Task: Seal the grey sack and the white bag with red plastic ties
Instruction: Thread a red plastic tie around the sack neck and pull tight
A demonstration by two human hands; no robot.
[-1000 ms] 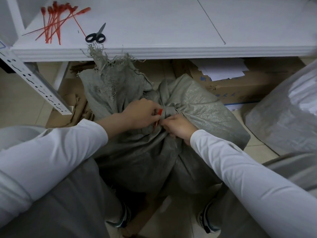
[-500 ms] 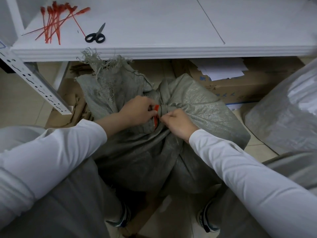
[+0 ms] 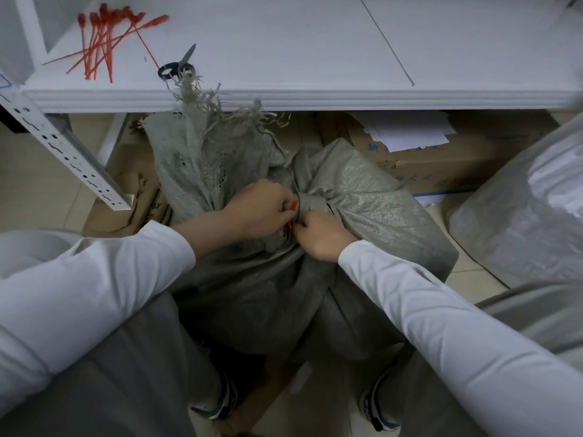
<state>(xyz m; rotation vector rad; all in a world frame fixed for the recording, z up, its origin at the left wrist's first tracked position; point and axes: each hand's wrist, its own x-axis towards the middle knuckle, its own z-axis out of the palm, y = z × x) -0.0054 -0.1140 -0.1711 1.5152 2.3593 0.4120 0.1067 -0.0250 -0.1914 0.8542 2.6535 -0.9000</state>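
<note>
The grey woven sack point(image 3: 362, 197) stands on the floor between my feet, its neck bunched and its frayed top flopped toward the table. A red plastic tie point(image 3: 292, 207) wraps the bunched neck. My left hand point(image 3: 258, 209) grips the neck and pinches the tie's upper part. My right hand point(image 3: 318, 233) pinches the tie's lower end just beside it. Most of the tie is hidden by my fingers. The white bag point(image 3: 523, 216) stands at the right. Several spare red ties point(image 3: 101, 42) lie on the white table at the far left.
Black-handled scissors point(image 3: 178, 64) lie on the white table point(image 3: 315, 42) near its front edge, right above the sack's frayed top. A cardboard box point(image 3: 441, 162) with papers sits under the table. A perforated white rail point(image 3: 63, 146) slants at the left.
The sack's frayed top has swung up and rightward toward the scissors. My two hands have stayed together at the neck, shifting slightly on the tie.
</note>
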